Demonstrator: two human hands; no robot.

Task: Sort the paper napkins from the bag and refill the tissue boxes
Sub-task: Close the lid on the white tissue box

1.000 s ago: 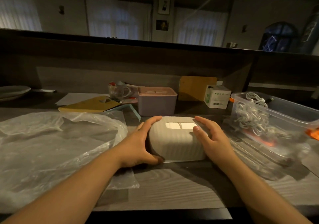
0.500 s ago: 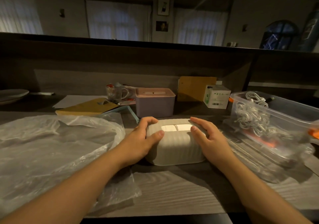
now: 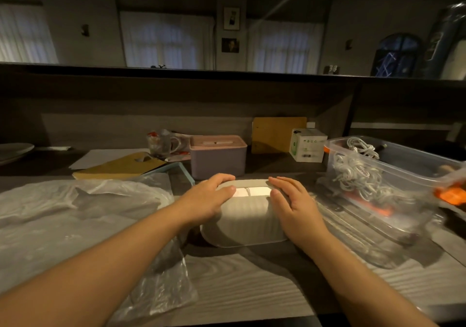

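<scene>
A white ribbed tissue box [image 3: 245,223] stands on the wooden counter in front of me, with a white napkin [image 3: 252,191] showing in its top slot. My left hand [image 3: 206,198] lies over the lid's left end, fingers reaching the far edge and thumb at the slot. My right hand [image 3: 292,203] rests on the lid's right end with fairly straight fingers. Behind it stands a purple tissue box [image 3: 218,159] with a pink lid. A large crumpled clear plastic bag [image 3: 75,213] spreads across the counter on the left.
A clear plastic container [image 3: 378,175] of white cords sits at the right, on more plastic wrap. A small white carton [image 3: 307,145], a yellow board [image 3: 118,166], a glass mug [image 3: 161,144] and a plate [image 3: 12,149] line the back.
Both hands have slid from the white box's sides up onto its lid, thumbs now near the slot. The box sits slightly farther from me.
</scene>
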